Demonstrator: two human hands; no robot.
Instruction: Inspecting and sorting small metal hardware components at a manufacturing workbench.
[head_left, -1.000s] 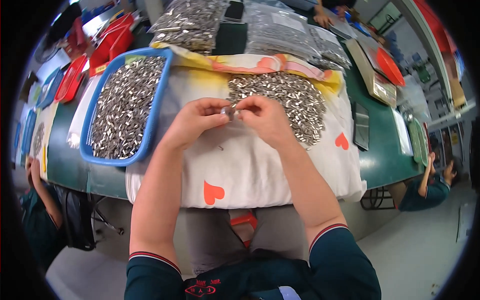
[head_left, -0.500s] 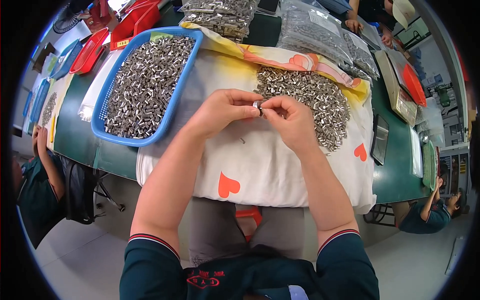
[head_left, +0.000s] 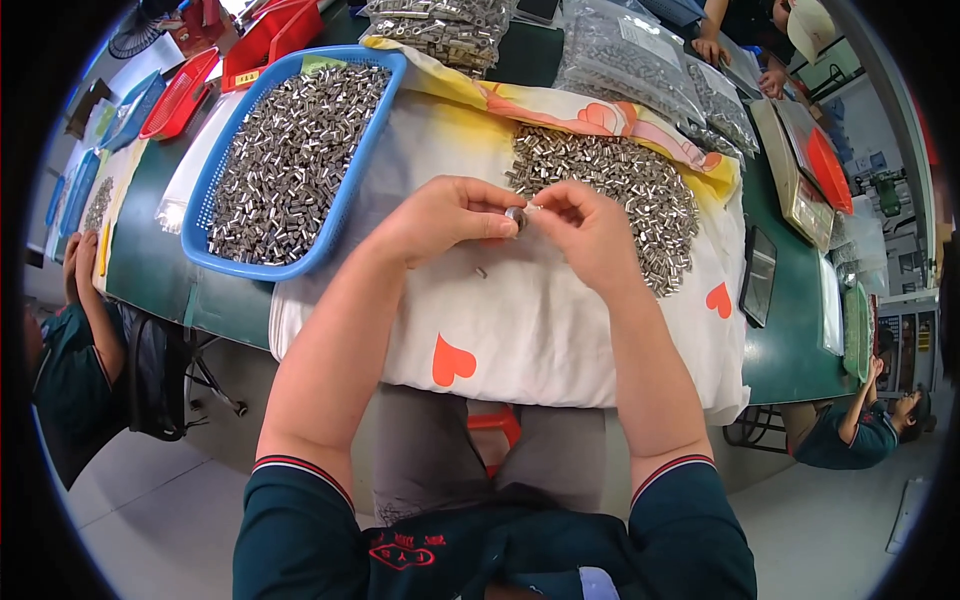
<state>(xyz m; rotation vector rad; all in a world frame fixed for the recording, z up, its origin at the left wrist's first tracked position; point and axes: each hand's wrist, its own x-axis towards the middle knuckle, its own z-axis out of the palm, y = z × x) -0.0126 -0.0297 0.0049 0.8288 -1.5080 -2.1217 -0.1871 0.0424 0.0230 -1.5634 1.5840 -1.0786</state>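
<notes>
A factory workshop, I'd say: metal pieces (head_left: 645, 205) heaped just beyond the hands (head_left: 438, 222), bagged parts (head_left: 625, 62) farther off, a full blue basket (head_left: 262, 272) to their left, matching-shirted workers (head_left: 852, 440) around the green surface (head_left: 800, 350).

Bright light — heavy edge distortion (fisheye).

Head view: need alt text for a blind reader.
A person's bare left hand pinches a round silvery metal piece over a white heart-printed cloth, the bare right hand close beside. Beyond lies a heap of short silvery metal cylinders; a blue plastic basket of similar pieces sits left.
</notes>
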